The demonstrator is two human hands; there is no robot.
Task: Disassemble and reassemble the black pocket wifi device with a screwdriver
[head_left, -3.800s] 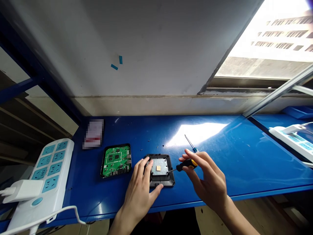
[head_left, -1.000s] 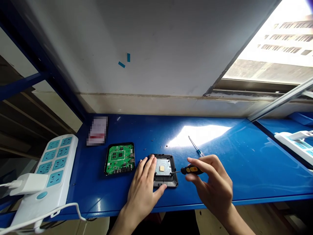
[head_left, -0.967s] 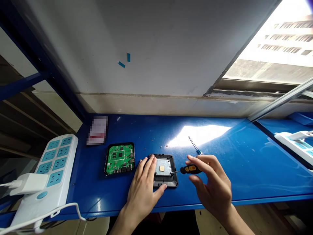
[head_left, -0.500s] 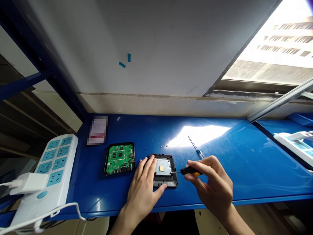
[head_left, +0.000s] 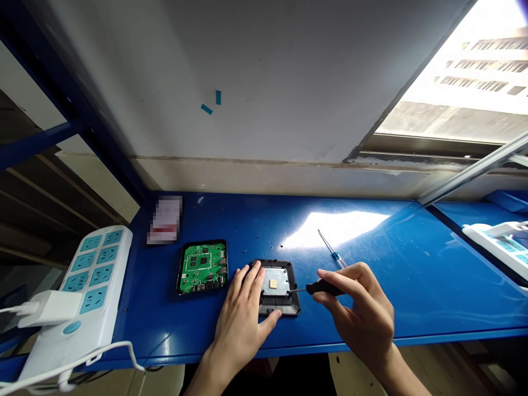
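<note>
My left hand (head_left: pixel 244 311) lies with fingers stretched over the left side of a black plastic cover (head_left: pixel 292 309). Inside that cover sits a silver metal plate (head_left: pixel 280 278) with a small beige pad (head_left: pixel 273 284) on it. A black-handled screwdriver (head_left: pixel 324 287) is in my right hand (head_left: pixel 363 313), lying nearly level, its tip at the plate's right edge near a corner. Whether the tip sits in a screw is too small to tell. Left of my left hand, a green circuit board (head_left: pixel 202 265) rests in a black casing.
A second screwdriver (head_left: pixel 336 256) with a clear blue handle lies behind my right hand. Several tiny dark screws (head_left: pixel 281 246) are scattered behind the cover. A white power strip (head_left: pixel 119 275) with a charger (head_left: pixel 58 308) stands at left; a blurred card (head_left: pixel 165 220) lies behind the board.
The screwdriver's handle has turned in my right hand; its yellow patch no longer shows. My left hand and the cover stay in place.
</note>
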